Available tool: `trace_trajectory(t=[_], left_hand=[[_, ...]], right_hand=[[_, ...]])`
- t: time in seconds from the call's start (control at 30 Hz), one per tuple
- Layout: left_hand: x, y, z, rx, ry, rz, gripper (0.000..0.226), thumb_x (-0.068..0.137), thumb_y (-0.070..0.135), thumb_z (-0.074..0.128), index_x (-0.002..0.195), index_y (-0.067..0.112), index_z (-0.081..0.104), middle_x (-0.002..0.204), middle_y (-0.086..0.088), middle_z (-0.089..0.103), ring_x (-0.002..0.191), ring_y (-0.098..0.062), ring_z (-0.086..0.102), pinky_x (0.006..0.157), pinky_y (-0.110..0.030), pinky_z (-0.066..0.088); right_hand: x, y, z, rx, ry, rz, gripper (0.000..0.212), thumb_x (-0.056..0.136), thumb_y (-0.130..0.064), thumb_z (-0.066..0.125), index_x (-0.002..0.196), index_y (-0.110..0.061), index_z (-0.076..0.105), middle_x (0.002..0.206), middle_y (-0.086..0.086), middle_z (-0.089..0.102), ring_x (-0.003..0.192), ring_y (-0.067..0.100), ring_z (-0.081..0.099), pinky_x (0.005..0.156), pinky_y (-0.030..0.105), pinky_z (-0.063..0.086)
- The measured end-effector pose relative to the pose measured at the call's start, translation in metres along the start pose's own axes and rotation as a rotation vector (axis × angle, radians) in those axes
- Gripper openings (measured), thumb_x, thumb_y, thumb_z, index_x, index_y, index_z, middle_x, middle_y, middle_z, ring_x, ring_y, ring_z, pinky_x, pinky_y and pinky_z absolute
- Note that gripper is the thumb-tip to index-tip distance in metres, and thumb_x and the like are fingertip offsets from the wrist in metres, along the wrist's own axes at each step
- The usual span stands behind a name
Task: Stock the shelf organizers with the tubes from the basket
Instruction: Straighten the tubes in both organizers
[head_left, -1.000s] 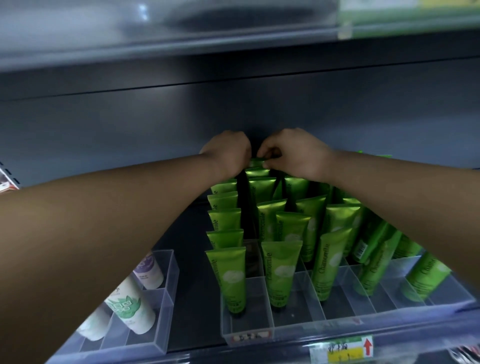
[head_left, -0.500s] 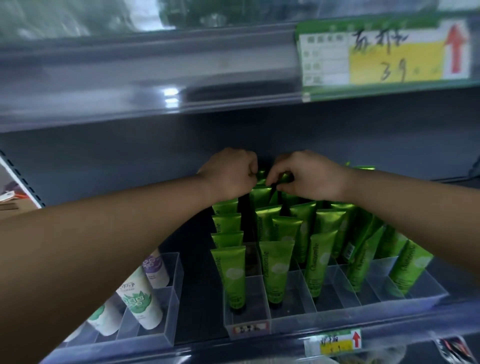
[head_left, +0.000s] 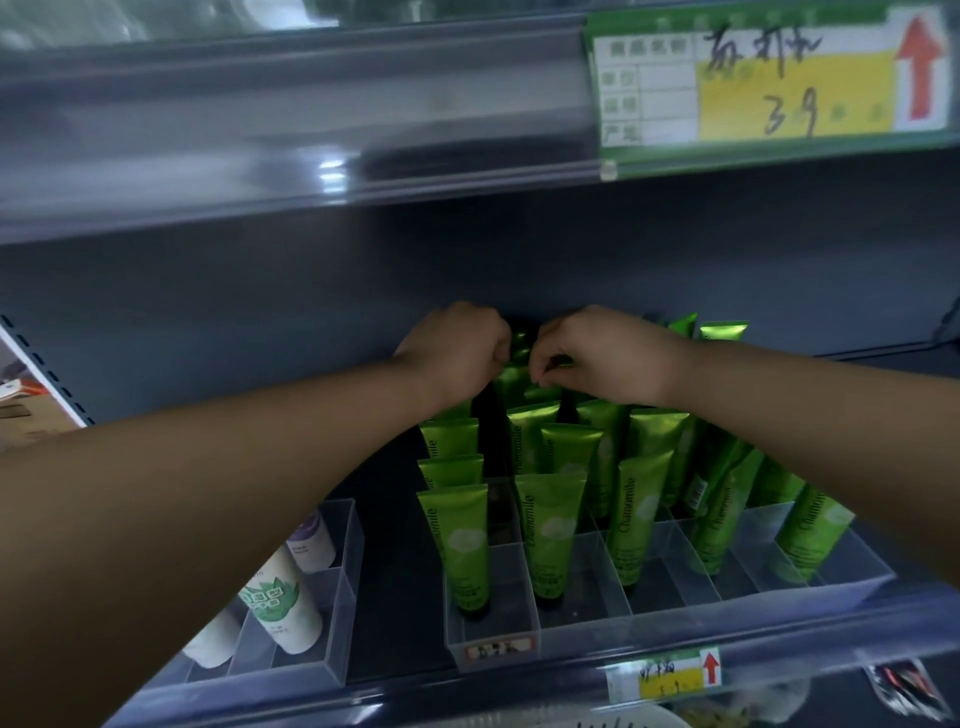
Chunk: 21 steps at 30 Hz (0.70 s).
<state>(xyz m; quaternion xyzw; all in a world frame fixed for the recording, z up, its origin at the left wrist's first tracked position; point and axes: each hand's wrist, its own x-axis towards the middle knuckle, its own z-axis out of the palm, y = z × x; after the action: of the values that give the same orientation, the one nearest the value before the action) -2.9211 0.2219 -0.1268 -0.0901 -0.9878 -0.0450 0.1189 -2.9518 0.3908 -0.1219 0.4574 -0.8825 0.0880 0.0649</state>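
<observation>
One green tube (head_left: 520, 343) is going in at the back of the clear organizer (head_left: 675, 610).
The left hand (head_left: 457, 353) and right hand (head_left: 608, 356) pinch its top with curled fingers; next, I think, push it down straight.

The left hand (head_left: 457, 356) and right hand (head_left: 610, 356) each hide their grip among the rearmost tubes (head_left: 519, 340).

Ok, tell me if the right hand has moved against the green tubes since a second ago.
No, barely. The right hand still pinches at the rearmost green tubes of the clear organizer, beside the left hand; only the camera tilted up.
</observation>
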Motion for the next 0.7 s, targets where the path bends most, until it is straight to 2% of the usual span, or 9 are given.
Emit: trace_trajectory(t=[0.2,0.37,0.6,0.7], left_hand=[[0.000,-0.002,-0.001,0.012,0.010,-0.015,0.016,0.088,0.019,0.056,0.096,0.019,0.069,0.105,-0.008,0.068,0.101,-0.028,0.061,0.079,-0.029,0.045],[0.001,-0.002,-0.002,0.028,0.000,-0.027,0.011,0.086,0.018,0.058,0.086,0.016,0.068,0.099,-0.012,0.067,0.094,-0.031,0.062,0.068,-0.027,0.038],[0.001,-0.001,-0.003,0.037,0.015,-0.020,0.010,0.083,0.016,0.059,0.082,0.012,0.068,0.094,-0.016,0.068,0.092,-0.033,0.063,0.065,-0.028,0.038],[0.000,-0.001,-0.003,0.039,0.010,-0.022,0.010,0.083,0.016,0.059,0.076,0.014,0.065,0.093,-0.016,0.067,0.091,-0.033,0.062,0.066,-0.028,0.038]], right_hand=[[0.008,-0.007,0.004,0.028,0.056,0.031,0.014,0.083,-0.011,0.062,0.091,-0.016,0.072,0.094,0.000,0.070,0.087,0.016,0.062,0.081,0.031,0.049],[0.014,-0.013,0.006,0.081,0.044,0.063,0.014,0.083,-0.009,0.062,0.090,-0.013,0.073,0.092,0.002,0.071,0.081,0.013,0.061,0.078,0.029,0.049],[0.016,-0.017,0.009,0.082,0.046,0.082,0.014,0.082,-0.009,0.062,0.088,-0.013,0.073,0.090,0.003,0.071,0.084,0.016,0.063,0.078,0.031,0.050],[0.016,-0.017,0.010,0.090,0.060,0.096,0.014,0.081,-0.009,0.063,0.088,-0.014,0.074,0.090,0.002,0.072,0.083,0.015,0.064,0.077,0.028,0.049]])
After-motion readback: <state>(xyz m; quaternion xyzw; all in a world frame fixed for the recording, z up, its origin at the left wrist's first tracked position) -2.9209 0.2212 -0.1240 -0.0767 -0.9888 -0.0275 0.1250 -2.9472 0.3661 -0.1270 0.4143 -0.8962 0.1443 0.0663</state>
